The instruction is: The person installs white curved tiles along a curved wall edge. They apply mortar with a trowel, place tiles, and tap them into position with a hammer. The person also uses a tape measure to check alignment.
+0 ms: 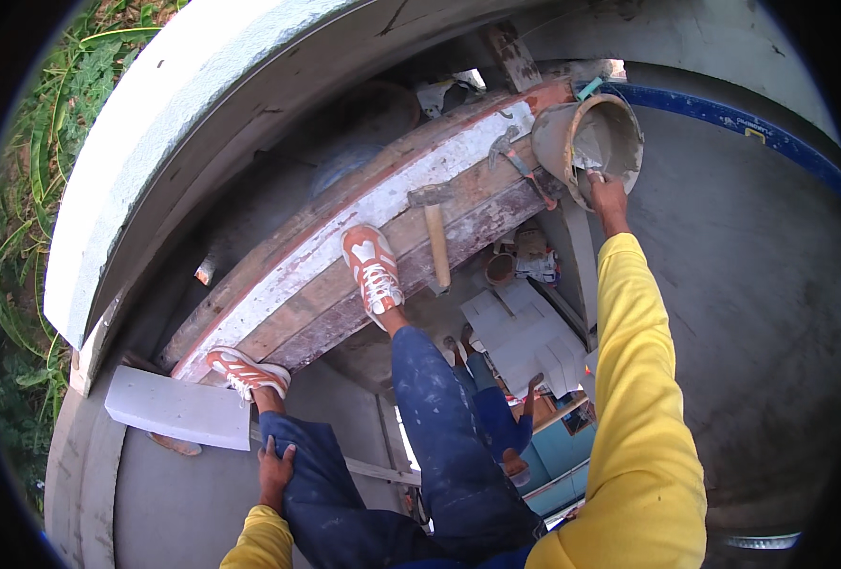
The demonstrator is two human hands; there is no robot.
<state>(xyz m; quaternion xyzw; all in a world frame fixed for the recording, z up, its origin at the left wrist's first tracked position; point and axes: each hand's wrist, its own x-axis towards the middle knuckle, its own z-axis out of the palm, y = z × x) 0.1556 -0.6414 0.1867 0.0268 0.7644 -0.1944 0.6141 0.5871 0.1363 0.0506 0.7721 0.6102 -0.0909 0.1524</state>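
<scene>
My right hand (606, 194) reaches into the front of a tilted, mortar-smeared bucket (550, 142), its fingers closed around something I cannot make out among grey paste. My left hand (274, 469) grips my left leg (303, 456) near the knee. My shoes (373, 266) rest on long, paint-stained planks (297, 266). On the planks, between my right shoe and the bucket, lie a wooden-handled hammer (436, 245) and a claw hammer (515, 156) with an orange and black handle. A white block (176, 410) lies beside my left shoe.
A curved white wall edge (107, 209) borders plants (22, 237) at the left. A blue level (733, 127) lies along the upper right, beside a grey surface (743, 284). Far below the planks, another person (498, 417) stands near stacked grey sheets (520, 337).
</scene>
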